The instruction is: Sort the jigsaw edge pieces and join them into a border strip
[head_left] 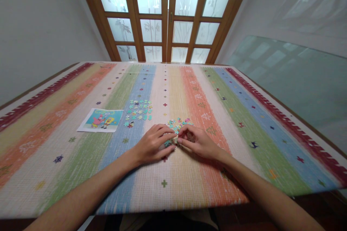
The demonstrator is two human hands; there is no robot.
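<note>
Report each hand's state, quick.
Left hand: open, thumb and fingers parted near puzzle pieces.
Right hand: thumb and forefinger close together at a pale piece; grip cannot be told.

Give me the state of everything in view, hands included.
Left hand: curled, grip unclear
Right hand: curled, grip unclear
Puzzle pieces on the left: spread in rows
Puzzle pieces by the hands: loosely clustered
Picture sheet: face up
Tablecloth: spread out
Doors: apparently shut
</note>
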